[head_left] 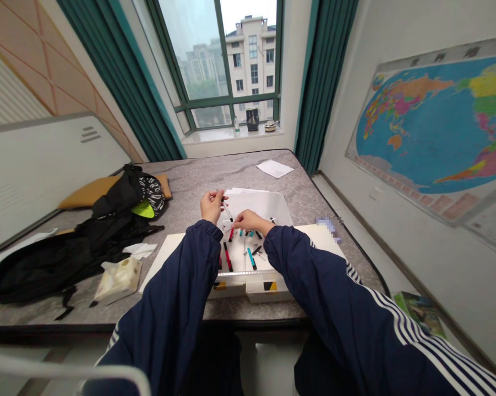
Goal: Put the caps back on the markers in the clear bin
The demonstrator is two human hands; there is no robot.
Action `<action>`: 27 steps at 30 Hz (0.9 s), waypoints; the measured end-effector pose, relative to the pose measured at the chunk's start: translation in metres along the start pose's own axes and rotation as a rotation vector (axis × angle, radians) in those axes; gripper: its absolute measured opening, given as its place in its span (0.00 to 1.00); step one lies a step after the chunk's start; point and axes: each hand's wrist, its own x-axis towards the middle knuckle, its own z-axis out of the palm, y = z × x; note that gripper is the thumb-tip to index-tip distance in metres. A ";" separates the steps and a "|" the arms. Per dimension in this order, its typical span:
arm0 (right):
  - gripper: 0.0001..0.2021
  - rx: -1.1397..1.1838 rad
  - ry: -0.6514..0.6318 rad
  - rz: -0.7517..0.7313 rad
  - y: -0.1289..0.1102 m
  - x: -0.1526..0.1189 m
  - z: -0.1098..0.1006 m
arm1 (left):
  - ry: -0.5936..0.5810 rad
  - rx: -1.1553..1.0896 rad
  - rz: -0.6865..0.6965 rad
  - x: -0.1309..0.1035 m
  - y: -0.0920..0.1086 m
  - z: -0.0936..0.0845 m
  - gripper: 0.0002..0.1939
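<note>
Above a white bin (283, 206), my left hand (212, 207) is closed on a slim pen (227, 210) with a pale barrel and a dark lower end. The pen slants down toward my right hand (251, 220). Right fingertips are pinched together close to the pen's lower end; what they hold is too small to make out. Below both hands lie scattered pens and pen parts, among them a red-and-black pen (228, 257), a teal pen (251, 258) and a short black piece (256, 250). My sleeves hide some of the bin's sides.
The bin stands on a grey marbled mattress (198, 176). A tissue box (118, 280) and a black backpack (86, 242) lie to the left. White paper (274, 168) lies toward the window. A pale board (326, 236) extends beside the bin.
</note>
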 end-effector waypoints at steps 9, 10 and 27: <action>0.21 0.221 0.327 0.093 -0.009 0.004 -0.012 | -0.328 0.376 0.254 -0.006 -0.013 0.001 0.14; 0.24 0.231 0.322 0.108 -0.010 0.003 -0.013 | -0.396 0.413 0.287 -0.007 -0.014 0.001 0.12; 0.17 0.410 0.269 0.297 0.002 0.017 -0.008 | -0.590 0.642 0.241 -0.017 -0.022 -0.001 0.15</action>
